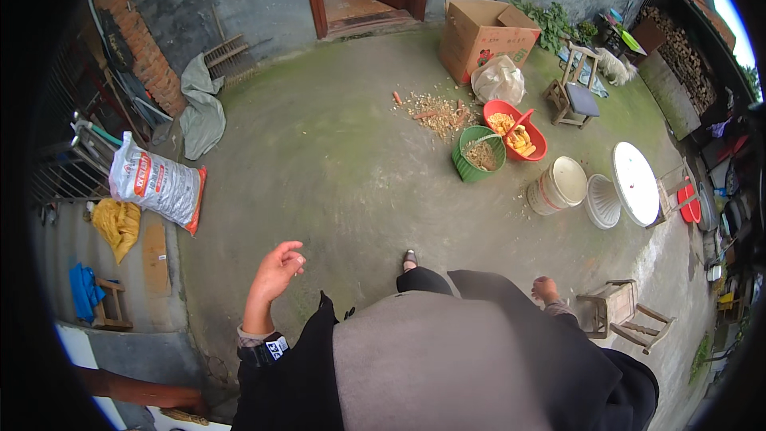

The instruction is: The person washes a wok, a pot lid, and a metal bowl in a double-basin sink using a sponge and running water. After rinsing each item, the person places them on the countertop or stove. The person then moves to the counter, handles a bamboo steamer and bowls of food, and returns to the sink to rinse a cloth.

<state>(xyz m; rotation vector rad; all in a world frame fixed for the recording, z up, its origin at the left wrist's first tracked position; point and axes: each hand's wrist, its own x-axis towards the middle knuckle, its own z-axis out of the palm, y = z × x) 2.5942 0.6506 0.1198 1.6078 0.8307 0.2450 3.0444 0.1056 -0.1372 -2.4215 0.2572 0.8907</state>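
Observation:
My left hand [279, 270] is held out over the concrete, its fingers loosely bent and apart, with nothing in it. At my right side hangs my right hand [546, 290], small in view, its fingers curled in and nothing showing in them. The nearest thing to it is a wooden chair [613, 309] tipped on its side. Ahead to the right, a red basket [542, 142] holds corn cobs [520, 142] and loose kernels. Against it stands a green basket [471, 166] with pale bits inside. Beyond them lies a scattered heap of kernels and cobs [439, 113].
A cardboard box [461, 44], a stuffed plastic bag [499, 80], a white bucket [550, 191] and a round white table [635, 183] line the right. A wooden chair [573, 100] stands near a white animal [618, 69]. Leftward are a full sack [163, 183] and a yellow bag [117, 225].

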